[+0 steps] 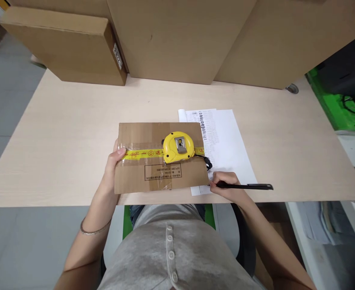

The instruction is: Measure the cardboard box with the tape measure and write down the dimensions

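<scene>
A small cardboard box [141, 135] with yellow printed tape lies in front of me, partly over some white sheets [228, 141]. My left hand [112, 163] grips its left edge, thumb on top and the other fingers hidden underneath. On the box's right half rests a yellow tape measure [171, 150], its metal clip facing up and a black wrist cord hanging over the edge. My right hand [228, 186] is closed round a black pen [257, 186] at the box's lower right corner, over the paper. The pen's tip is hidden by the fingers.
Large cardboard boxes [180, 40] stand along the back of the wooden table [59, 161], with a thinner carton [75, 52] at the back left. To the right are a green surface [352, 114] with dark equipment and a lower shelf holding papers [313, 223].
</scene>
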`<action>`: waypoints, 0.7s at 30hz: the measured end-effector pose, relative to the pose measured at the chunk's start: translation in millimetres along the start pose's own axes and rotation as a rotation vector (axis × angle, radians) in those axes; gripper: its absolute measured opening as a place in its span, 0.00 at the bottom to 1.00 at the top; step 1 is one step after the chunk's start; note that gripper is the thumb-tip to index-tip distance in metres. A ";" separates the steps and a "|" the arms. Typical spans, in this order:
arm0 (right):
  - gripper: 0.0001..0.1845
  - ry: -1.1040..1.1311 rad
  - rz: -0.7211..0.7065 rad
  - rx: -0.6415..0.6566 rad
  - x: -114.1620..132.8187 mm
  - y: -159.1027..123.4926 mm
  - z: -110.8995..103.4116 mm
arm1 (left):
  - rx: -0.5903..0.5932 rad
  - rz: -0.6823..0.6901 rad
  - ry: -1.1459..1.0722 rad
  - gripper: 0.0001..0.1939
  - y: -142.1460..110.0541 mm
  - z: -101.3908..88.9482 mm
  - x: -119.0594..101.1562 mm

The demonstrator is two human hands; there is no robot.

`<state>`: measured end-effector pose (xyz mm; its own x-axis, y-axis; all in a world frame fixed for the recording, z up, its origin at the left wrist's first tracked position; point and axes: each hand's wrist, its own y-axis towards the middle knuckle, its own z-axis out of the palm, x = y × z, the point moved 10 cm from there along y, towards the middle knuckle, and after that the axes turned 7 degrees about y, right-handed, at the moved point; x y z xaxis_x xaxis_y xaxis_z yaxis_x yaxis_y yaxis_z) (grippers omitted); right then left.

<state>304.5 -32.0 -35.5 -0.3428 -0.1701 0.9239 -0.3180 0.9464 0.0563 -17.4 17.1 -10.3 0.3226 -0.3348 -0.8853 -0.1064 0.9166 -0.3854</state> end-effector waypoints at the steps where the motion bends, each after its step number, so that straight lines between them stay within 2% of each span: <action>1: 0.20 -0.001 0.000 0.004 0.5 0.2 0.2 | 0.004 0.000 0.000 0.16 0.0 0.3 -0.2; 7: 0.20 0.006 -0.018 -0.009 3.4 2.0 -0.8 | 0.018 -0.025 0.004 0.20 0.6 0.9 1.5; 13: 0.20 -0.001 -0.040 -0.013 5.3 2.0 -0.6 | 0.014 0.008 0.016 0.19 0.2 2.8 -2.7; 18: 0.22 -0.024 -0.041 -0.083 8.3 -2.9 -11.1 | 0.022 0.010 0.021 0.16 -1.3 4.4 -4.1; 21: 0.21 -0.037 -0.024 -0.080 8.2 -3.4 -12.2 | 0.014 0.011 0.018 0.16 -1.0 2.9 -4.0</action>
<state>313.5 -33.2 -23.5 -0.3690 -0.2020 0.9072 -0.2551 0.9606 0.1101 -15.8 18.1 -5.6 0.3045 -0.3287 -0.8940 -0.0968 0.9230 -0.3723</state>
